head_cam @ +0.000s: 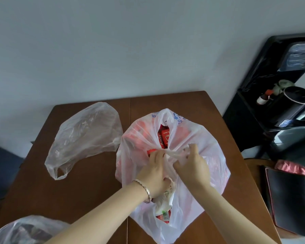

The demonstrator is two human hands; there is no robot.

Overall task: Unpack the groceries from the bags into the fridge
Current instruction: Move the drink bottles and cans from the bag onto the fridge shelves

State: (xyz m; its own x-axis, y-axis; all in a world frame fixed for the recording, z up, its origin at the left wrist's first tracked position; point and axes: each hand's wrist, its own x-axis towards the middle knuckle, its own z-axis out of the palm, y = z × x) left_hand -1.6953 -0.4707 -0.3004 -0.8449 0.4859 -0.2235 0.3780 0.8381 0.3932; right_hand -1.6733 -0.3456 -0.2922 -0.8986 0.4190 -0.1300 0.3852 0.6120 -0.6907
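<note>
At the lower left corner of the frame, a filmy bag (25,229) is cut off by the edge and its contents cannot be made out. Just above centre bottom, a person's left hand (153,166), a bracelet at the wrist, and right hand (192,166) each pinch the twisted handles (173,153) of a white bag (192,134) standing mid-frame on the brown table (77,182), fingers curled tight on the thin plastic.

Red juice cartons (163,138) show through the top gap and another pack (164,215) shows at the near opening. The rest is only red blur behind the film, so the count is unclear.

The load looks heavy and boxy and the bag soft and easily torn. Taking the cartons by their stiff sides seems safer than lifting by the handles.

Toward the upper left lies a clear bag (84,138), slack and apparently empty. At far right, a black shelf (250,111) is smeared by blur. No fridge is in view.
</note>
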